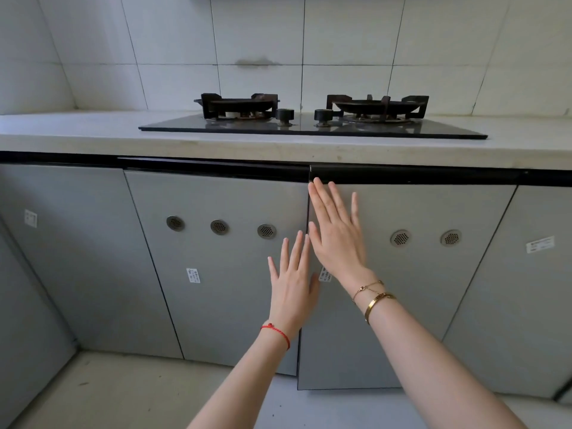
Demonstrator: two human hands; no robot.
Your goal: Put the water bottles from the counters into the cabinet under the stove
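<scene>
Two grey cabinet doors sit under the black gas stove point(312, 125). My right hand point(335, 233) lies flat with straight fingers on the right door point(411, 298), its fingertips by the door's top left corner. That door stands slightly proud of the left door point(223, 289) along its left edge. My left hand point(292, 283), fingers spread and straight, is at the seam between the two doors, lower down. No water bottle is in view.
The pale countertop point(77, 134) runs across the frame with a tiled wall behind. More grey cabinet doors point(77, 258) flank the pair on both sides. The grey floor point(123, 394) lies below.
</scene>
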